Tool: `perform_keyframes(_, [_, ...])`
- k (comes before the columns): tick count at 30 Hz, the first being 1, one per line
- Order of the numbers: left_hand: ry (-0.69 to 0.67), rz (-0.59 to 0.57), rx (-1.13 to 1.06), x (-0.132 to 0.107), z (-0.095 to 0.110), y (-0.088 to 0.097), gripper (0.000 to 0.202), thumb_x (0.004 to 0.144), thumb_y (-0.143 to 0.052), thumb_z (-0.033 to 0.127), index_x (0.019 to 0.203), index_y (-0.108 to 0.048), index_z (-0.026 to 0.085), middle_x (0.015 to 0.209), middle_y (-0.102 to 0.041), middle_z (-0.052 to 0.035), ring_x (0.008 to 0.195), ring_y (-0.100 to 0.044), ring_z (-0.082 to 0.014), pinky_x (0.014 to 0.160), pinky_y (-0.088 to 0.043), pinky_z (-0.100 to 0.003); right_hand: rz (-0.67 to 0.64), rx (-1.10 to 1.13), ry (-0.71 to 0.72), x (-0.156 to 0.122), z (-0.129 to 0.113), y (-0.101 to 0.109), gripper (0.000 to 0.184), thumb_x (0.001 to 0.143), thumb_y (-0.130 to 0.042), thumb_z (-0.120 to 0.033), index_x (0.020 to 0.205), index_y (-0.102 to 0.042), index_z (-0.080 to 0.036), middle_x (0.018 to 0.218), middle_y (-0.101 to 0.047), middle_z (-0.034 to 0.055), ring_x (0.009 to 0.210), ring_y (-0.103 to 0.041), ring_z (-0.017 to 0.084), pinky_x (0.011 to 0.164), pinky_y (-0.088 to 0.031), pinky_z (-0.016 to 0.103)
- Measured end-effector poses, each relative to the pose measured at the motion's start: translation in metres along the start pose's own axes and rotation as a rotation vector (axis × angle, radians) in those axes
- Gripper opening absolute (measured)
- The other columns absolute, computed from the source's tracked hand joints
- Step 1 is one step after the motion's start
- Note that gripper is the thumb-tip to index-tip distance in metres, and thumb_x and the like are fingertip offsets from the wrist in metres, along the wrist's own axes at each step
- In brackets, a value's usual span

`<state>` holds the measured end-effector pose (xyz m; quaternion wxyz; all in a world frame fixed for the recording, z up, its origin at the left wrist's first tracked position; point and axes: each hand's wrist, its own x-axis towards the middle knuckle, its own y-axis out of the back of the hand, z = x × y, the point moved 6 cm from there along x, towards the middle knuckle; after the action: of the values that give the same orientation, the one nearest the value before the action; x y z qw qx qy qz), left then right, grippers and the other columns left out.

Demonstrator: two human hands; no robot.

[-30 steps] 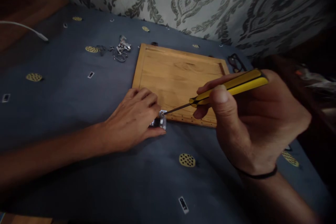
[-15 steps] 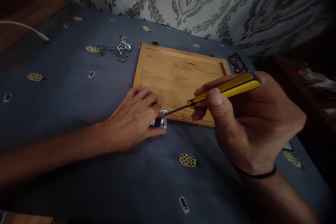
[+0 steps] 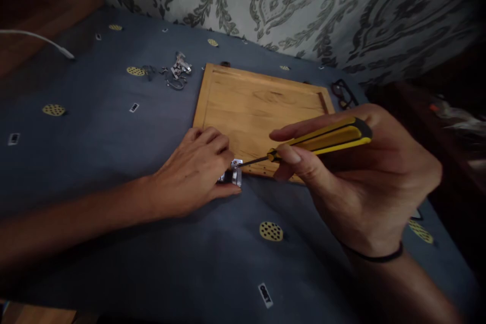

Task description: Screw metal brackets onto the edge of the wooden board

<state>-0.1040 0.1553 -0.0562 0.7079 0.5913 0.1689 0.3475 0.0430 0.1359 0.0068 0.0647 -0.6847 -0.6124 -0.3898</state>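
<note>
A wooden panel (image 3: 261, 106) lies flat on a blue patterned cloth (image 3: 114, 152). At its near left corner sits a small metal hinge (image 3: 233, 174). My left hand (image 3: 193, 172) is closed over this hinge, pinning it against the panel's edge. My right hand (image 3: 357, 177) grips a yellow and black screwdriver (image 3: 315, 142). Its thin shaft points left, and the tip rests on the top of the hinge.
A heap of loose metal fittings (image 3: 176, 71) lies on the cloth left of the panel's far corner. Dark glasses (image 3: 343, 93) sit beyond the panel's right end. A white cable (image 3: 38, 40) crosses the far left. A patterned wall (image 3: 304, 5) rises behind.
My right hand has shifted slightly left and lower, and its fingers have turned round the screwdriver handle. My left hand and the hinge have stayed in place.
</note>
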Motion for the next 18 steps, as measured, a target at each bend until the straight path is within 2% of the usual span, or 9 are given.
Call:
perform_keyframes(2, [-0.003, 0.007, -0.001, 0.0, 0.0, 0.0, 0.039, 0.087, -0.076, 0.049, 0.102, -0.074, 0.013, 0.101, -0.066, -0.0089, 0.105, -0.056, -0.0291, 0.094, -0.043, -0.044, -0.023, 0.031, -0.035, 0.003, 0.001, -0.001, 0.019, 0.081, -0.083, -0.018, 0.082, -0.065, -0.023, 0.081, -0.072, -0.0031, 0.052, -0.065, 0.009, 0.043, -0.055, 0.02])
perform_keyframes(5, [-0.005, 0.012, -0.002, 0.0, 0.0, 0.0, 0.039, 0.088, -0.075, 0.049, 0.102, -0.074, 0.013, 0.101, -0.066, -0.0091, 0.106, -0.056, -0.0292, 0.094, -0.044, -0.045, -0.074, 0.085, -0.081, 0.01, 0.003, -0.002, 0.019, 0.081, -0.082, -0.02, 0.092, -0.068, -0.025, 0.084, -0.072, -0.0041, 0.054, -0.068, 0.01, 0.044, -0.058, 0.021])
perform_keyframes(7, [-0.005, 0.014, -0.007, -0.001, 0.0, 0.0, 0.039, 0.087, -0.076, 0.049, 0.102, -0.074, 0.013, 0.102, -0.066, -0.0091, 0.107, -0.057, -0.0293, 0.094, -0.044, -0.045, -0.152, 0.114, -0.085, 0.017, 0.004, -0.005, 0.014, 0.084, -0.08, -0.025, 0.095, -0.072, -0.026, 0.082, -0.073, -0.0042, 0.054, -0.069, 0.01, 0.049, -0.061, 0.022])
perform_keyframes(10, [-0.015, 0.021, -0.018, -0.002, 0.0, 0.001, 0.037, 0.087, -0.076, 0.049, 0.1, -0.074, 0.014, 0.102, -0.066, -0.0086, 0.106, -0.057, -0.029, 0.093, -0.044, -0.044, -0.296, 0.189, -0.115, 0.024, 0.005, -0.012, 0.004, 0.087, -0.076, -0.027, 0.091, -0.075, -0.026, 0.081, -0.075, -0.0042, 0.053, -0.07, 0.011, 0.056, -0.064, 0.024])
perform_keyframes(12, [-0.019, 0.022, -0.017, -0.002, 0.0, 0.002, 0.037, 0.088, -0.075, 0.049, 0.099, -0.074, 0.014, 0.102, -0.066, -0.0085, 0.106, -0.057, -0.0291, 0.093, -0.044, -0.044, -0.342, 0.216, -0.138, 0.026, 0.006, -0.015, 0.005, 0.086, -0.078, -0.026, 0.091, -0.076, -0.026, 0.079, -0.076, -0.0048, 0.052, -0.07, 0.011, 0.055, -0.063, 0.024])
perform_keyframes(15, [-0.009, -0.011, -0.018, -0.001, 0.001, 0.002, 0.038, 0.088, -0.075, 0.049, 0.101, -0.073, 0.014, 0.104, -0.067, -0.0097, 0.108, -0.057, -0.0304, 0.095, -0.044, -0.046, -0.305, 0.231, -0.154, 0.026, 0.006, -0.018, 0.007, 0.084, -0.081, -0.026, 0.085, -0.074, -0.024, 0.072, -0.073, -0.0055, 0.046, -0.067, 0.011, 0.046, -0.06, 0.022])
perform_keyframes(18, [0.019, -0.059, -0.015, -0.001, 0.001, 0.002, 0.037, 0.09, -0.073, 0.047, 0.104, -0.072, 0.013, 0.113, -0.068, -0.0117, 0.114, -0.056, -0.0319, 0.099, -0.043, -0.048, -0.251, 0.288, -0.163, 0.023, 0.004, -0.021, 0.015, 0.082, -0.083, -0.026, 0.079, -0.068, -0.023, 0.075, -0.074, -0.0052, 0.042, -0.064, 0.009, 0.037, -0.054, 0.021])
